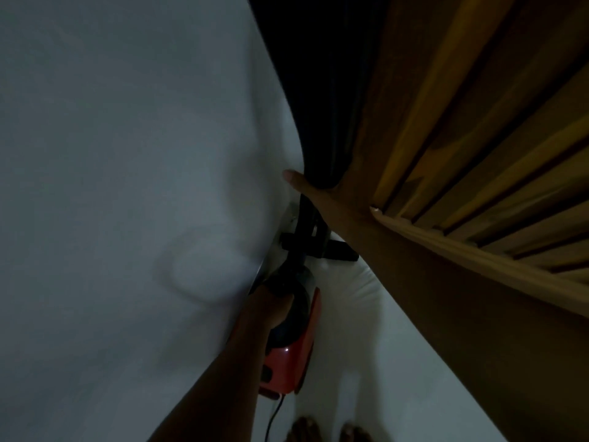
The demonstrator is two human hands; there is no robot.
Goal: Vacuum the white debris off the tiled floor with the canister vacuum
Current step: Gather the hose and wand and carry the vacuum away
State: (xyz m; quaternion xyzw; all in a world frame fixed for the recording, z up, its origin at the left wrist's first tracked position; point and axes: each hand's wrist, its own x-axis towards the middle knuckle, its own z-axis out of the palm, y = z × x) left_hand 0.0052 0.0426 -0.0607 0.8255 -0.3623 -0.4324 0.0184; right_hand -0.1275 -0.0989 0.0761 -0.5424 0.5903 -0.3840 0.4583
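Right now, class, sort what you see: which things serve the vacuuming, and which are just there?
In the job: red canister vacuum; its black floor nozzle; left hand gripping it; white tiled floor; right hand holding back the dark curtain.
Just there: slatted wooden panel; white wall; bare feet.

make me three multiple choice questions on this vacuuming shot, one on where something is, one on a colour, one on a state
1. Where is the black nozzle?
A) on the floor by the foot of the wall
B) on a tabletop
C) inside a sink

2. What colour is the vacuum body?
A) blue
B) red
C) green

3. What is the left hand doing?
A) hanging idle
B) lying flat on the wall
C) gripping the vacuum handle

Answers:
1 A, it lies on the pale floor ahead of the body, close to the wall.
2 B, the casing shows red beside the forearm.
3 C, its fingers curl round the dark handle.
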